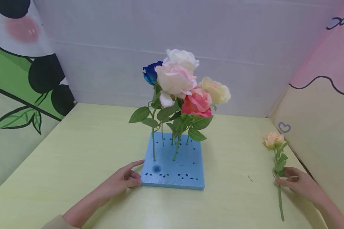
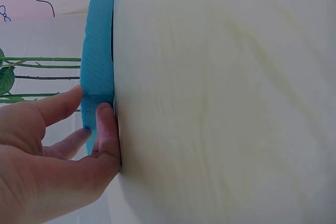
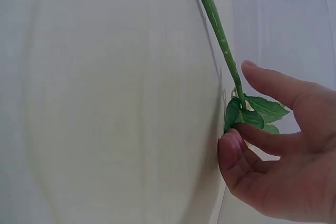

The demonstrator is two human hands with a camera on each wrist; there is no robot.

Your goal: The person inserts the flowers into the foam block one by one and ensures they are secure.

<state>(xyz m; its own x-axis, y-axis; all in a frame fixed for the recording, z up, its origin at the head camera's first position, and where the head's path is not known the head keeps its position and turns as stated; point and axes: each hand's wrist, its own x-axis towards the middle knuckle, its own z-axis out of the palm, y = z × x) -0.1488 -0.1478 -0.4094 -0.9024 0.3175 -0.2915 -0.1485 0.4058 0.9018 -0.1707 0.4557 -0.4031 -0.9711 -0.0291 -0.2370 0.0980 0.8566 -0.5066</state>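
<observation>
left hand (image 1: pixel 121 181) lies low with fingers extended; right hand (image 1: pixel 299 184) rests with fingers loosely curled.

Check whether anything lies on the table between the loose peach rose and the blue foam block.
Nothing visible does. The peach artificial rose lies flat by the right hand; bare yellow-green tabletop separates it from the square blue foam block, whose corner the left hand touches.

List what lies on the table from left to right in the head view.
left hand → blue foam block holding the upright roses → peach rose lying on the table → right hand
</observation>
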